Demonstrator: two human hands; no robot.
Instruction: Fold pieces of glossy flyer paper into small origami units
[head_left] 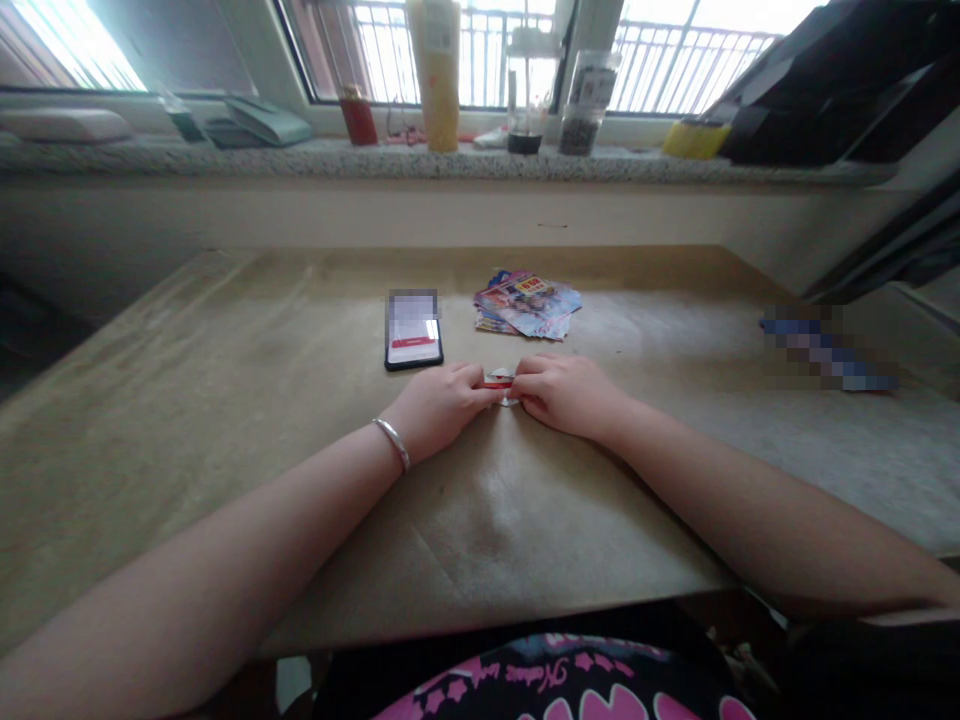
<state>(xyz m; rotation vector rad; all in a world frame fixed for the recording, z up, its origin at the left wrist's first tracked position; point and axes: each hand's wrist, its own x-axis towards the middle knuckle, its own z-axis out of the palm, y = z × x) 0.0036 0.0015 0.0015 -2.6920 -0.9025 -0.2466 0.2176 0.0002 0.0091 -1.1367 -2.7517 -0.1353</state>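
Both my hands rest on the tan table (225,400), fingers curled together over a small folded piece of red and white paper (499,381). My left hand (439,405), with a silver bracelet on its wrist, pinches the paper's left side. My right hand (566,393) pinches its right side. Most of the paper is hidden between my fingertips. Just beyond my hands lies a stack of colourful printed papers (527,304). A phone (412,330) with its screen lit lies to the left of that stack.
A blurred blue and white object (825,350) lies at the table's right. Behind the table a stone windowsill (300,160) carries a red cup (358,116), a tall yellow bottle (436,70), jars (585,100) and a yellow item (696,138). Dark equipment (840,80) stands at the right.
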